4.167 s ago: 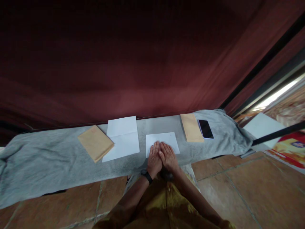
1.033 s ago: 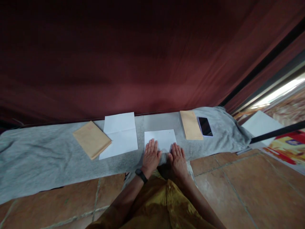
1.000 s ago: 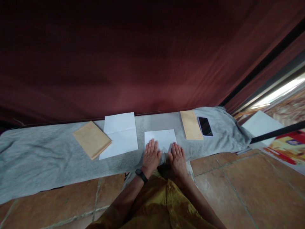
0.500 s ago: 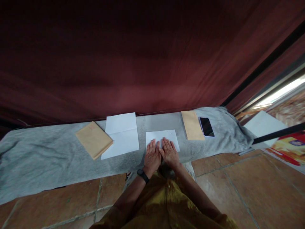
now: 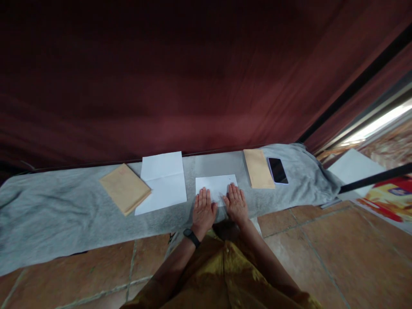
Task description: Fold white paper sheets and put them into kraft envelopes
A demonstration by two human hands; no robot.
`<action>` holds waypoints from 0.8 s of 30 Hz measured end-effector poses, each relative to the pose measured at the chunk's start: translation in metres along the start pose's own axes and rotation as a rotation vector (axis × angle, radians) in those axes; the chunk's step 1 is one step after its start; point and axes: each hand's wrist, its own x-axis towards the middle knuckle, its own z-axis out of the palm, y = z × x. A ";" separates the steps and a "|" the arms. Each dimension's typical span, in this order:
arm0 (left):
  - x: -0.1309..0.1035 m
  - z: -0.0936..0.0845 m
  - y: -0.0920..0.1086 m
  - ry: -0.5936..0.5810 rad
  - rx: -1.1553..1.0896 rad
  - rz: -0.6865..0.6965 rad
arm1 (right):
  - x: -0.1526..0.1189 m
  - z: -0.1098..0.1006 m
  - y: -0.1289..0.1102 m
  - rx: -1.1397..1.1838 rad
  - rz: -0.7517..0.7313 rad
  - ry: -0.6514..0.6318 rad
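A white paper (image 5: 214, 183), smaller than the creased sheet to its left, lies on a grey cloth. Flat on its left part rests my left hand (image 5: 204, 211), fingers stretched out and a dark band on the wrist. My right hand (image 5: 237, 205) lies spread over the paper's right edge. Neither hand holds anything. Further left, a larger white sheet (image 5: 167, 182) with a crease across it lies partly under brown envelopes (image 5: 125, 188). Another brown envelope (image 5: 259, 168) is right of my right hand.
A phone (image 5: 278, 171) with a dark screen lies right of the right-hand envelope. The grey cloth (image 5: 58, 210) covers a long narrow surface against a dark red curtain (image 5: 193, 103). Black bars (image 5: 376, 178), a white board and a colourful package stand at the right.
My hands have moved apart on the paper, the left one slightly left and the right one to the right. More of the paper's middle shows between them.
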 end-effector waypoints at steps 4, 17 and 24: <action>-0.002 -0.001 -0.003 0.020 -0.005 -0.048 | -0.003 0.000 0.004 0.004 0.039 0.019; -0.001 -0.007 -0.005 0.074 -0.013 -0.097 | -0.007 0.001 0.007 0.015 0.090 0.054; 0.029 0.007 0.029 -0.007 -0.105 0.095 | -0.007 -0.001 0.006 0.003 0.081 0.027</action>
